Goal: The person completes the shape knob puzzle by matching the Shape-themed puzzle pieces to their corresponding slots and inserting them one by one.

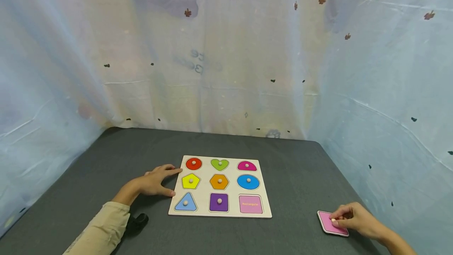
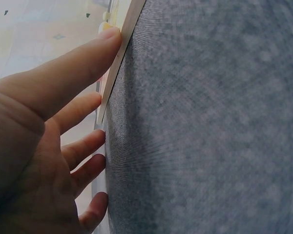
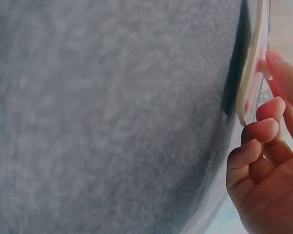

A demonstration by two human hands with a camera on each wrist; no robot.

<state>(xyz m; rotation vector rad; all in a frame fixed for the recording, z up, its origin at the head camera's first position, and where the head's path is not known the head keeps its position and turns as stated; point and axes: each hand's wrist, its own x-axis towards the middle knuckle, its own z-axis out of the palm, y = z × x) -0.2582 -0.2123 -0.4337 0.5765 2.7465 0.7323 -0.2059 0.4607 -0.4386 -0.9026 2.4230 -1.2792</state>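
A wooden shape puzzle board lies on the dark grey table, with several knobbed shapes in it. Its front right recess is pink and bears the printed word "Rectangular". My left hand is spread at the board's left edge, thumb and index fingertip touching it; the other fingers extend loosely in the left wrist view. Well to the right of the board, my right hand pinches the small knob of a pink rectangular puzzle piece between thumb and fingers. The piece is low over the table, and a shadow runs along its edge in the right wrist view.
A black curved object shows beside the left sleeve. Pale patterned curtains hang behind the table and along both sides. The strip of table between board and pink piece shows bare grey cloth.
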